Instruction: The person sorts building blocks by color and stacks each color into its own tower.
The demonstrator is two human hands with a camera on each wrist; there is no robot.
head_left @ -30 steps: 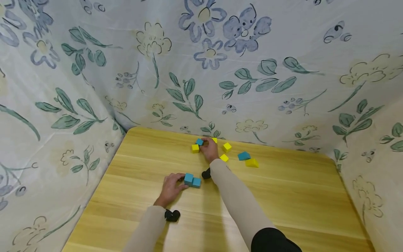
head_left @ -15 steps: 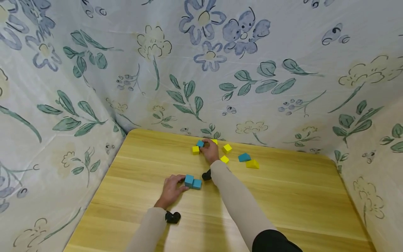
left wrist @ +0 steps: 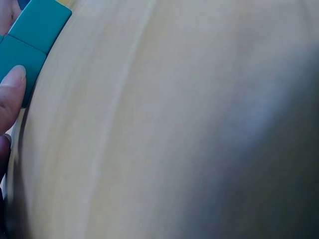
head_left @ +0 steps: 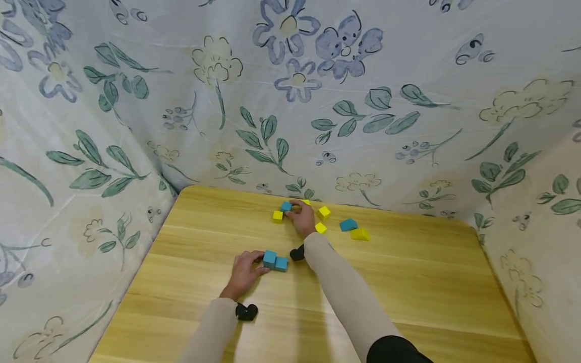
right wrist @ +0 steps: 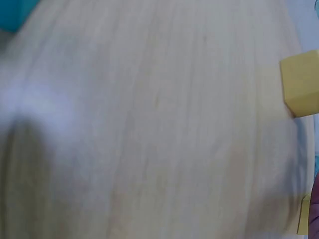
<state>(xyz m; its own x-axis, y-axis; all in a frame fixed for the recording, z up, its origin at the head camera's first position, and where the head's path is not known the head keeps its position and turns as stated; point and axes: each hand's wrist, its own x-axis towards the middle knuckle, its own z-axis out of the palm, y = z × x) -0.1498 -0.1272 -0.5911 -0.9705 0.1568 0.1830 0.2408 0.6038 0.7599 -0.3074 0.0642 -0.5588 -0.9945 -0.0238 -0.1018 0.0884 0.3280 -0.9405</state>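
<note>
My left hand [head_left: 245,274] holds a blue cube [head_left: 270,259] at the table's middle, thumb at its near side and a fingertip at its far side. Touching its right side is a lower blue block [head_left: 281,264]. In the left wrist view, the thumb [left wrist: 12,92] lies against one of two adjoining blue blocks [left wrist: 40,25]. Farther back, my right hand [head_left: 302,219] pinches another blue block [head_left: 286,206], partly covered by the fingers. A yellow cube [head_left: 278,217] sits just in front and to the left of that block. In the right wrist view, only a sliver of the hand [right wrist: 314,214] shows.
Around the right hand lie yellow blocks [head_left: 324,212], one partly hidden behind it. A blue wedge-like block [head_left: 348,225] and a yellow one [head_left: 360,234] lie farther right. Floral cloth [head_left: 272,126] rises beyond the back edge of the wooden table [head_left: 408,282].
</note>
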